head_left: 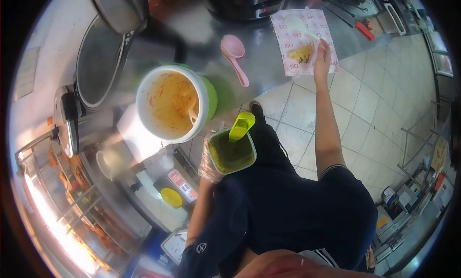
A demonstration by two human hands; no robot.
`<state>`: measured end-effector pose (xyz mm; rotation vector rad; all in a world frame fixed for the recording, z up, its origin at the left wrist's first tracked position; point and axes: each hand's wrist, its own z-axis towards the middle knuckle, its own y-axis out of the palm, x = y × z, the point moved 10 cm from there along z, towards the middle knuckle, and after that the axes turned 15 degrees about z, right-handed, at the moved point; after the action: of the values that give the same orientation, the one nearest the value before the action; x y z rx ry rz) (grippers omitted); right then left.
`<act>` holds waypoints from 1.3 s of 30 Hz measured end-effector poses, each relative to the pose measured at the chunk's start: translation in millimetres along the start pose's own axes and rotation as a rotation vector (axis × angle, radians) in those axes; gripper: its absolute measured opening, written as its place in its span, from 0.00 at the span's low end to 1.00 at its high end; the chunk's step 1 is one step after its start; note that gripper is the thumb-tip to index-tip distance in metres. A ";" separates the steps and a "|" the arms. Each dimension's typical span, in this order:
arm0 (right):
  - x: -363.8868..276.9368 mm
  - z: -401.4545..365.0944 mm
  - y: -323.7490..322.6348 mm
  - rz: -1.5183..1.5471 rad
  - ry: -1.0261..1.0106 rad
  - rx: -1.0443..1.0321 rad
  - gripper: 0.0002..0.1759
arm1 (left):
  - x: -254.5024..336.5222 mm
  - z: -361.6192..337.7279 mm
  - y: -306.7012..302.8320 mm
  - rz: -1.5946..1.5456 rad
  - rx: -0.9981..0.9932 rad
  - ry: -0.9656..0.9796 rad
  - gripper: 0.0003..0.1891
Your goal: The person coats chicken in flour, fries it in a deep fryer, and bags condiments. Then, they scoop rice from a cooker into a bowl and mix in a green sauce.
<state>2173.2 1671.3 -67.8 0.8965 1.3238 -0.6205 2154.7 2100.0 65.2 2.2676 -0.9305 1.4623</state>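
Observation:
My left hand [210,163], in a clear plastic glove, is wrapped round a square tub [234,167] with dark green contents that I cannot make out. A yellow-green scoop [241,126] leans in the tub, its handle sticking out over the rim. Away to the right, my bare right hand [322,59] pinches the handle end of a white spoon [294,23]. The spoon's bowl is over a printed paper sheet [325,18] on the counter. On the same sheet, beside my fingers, lies a yellow piece of food [300,54] with dark marks.
A green and white bucket [209,101] with orange residue and a utensil inside stands left of the tub. A pink ladle [234,54] lies on the metal counter [269,62]. Red-handled tongs [365,31] are at the far right. Below left sits a scale [182,186].

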 end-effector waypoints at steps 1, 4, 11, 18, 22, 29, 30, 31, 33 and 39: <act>-6.0 -2.3 -15.1 -0.013 -0.064 0.054 0.20 | -3.6 3.1 2.0 -0.031 -0.012 -0.075 0.22; -25.5 -29.9 -57.0 -0.182 -0.244 0.173 0.18 | -28.9 15.7 15.2 -0.382 -0.060 -0.202 0.26; 266.4 -365.9 -187.0 -0.581 1.082 -0.196 0.31 | -9.3 25.8 32.6 -0.861 -0.229 -0.170 0.24; 140.8 -373.6 -67.5 -0.177 1.489 -1.044 0.33 | -40.8 18.9 -12.2 -0.296 -0.036 -0.137 0.28; -46.8 -221.6 77.7 -0.212 0.723 -0.715 0.16 | -21.9 -1.6 -51.4 0.567 0.130 0.301 0.36; -158.4 -331.2 212.4 0.133 0.380 -0.860 0.21 | -24.0 -57.3 -114.5 0.432 0.133 0.426 0.39; -156.8 -352.7 226.1 0.035 0.358 -0.888 0.21 | -34.6 -69.4 -131.4 0.413 0.146 0.421 0.39; -159.7 -370.2 239.3 -0.029 0.309 -0.855 0.16 | -45.1 -79.8 -148.2 0.471 0.181 0.406 0.41; -164.9 -399.5 262.7 -0.158 0.217 -0.898 0.13 | -58.6 -91.7 -170.2 0.508 0.218 0.406 0.42; -154.7 -459.4 306.1 -0.379 0.136 -0.950 0.07 | -85.1 -119.1 -219.9 0.566 0.223 0.322 0.48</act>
<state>2146.4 2204.3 141.7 -0.0936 1.6873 -0.1485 2190.6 2361.7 64.9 1.8916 -1.4313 2.1824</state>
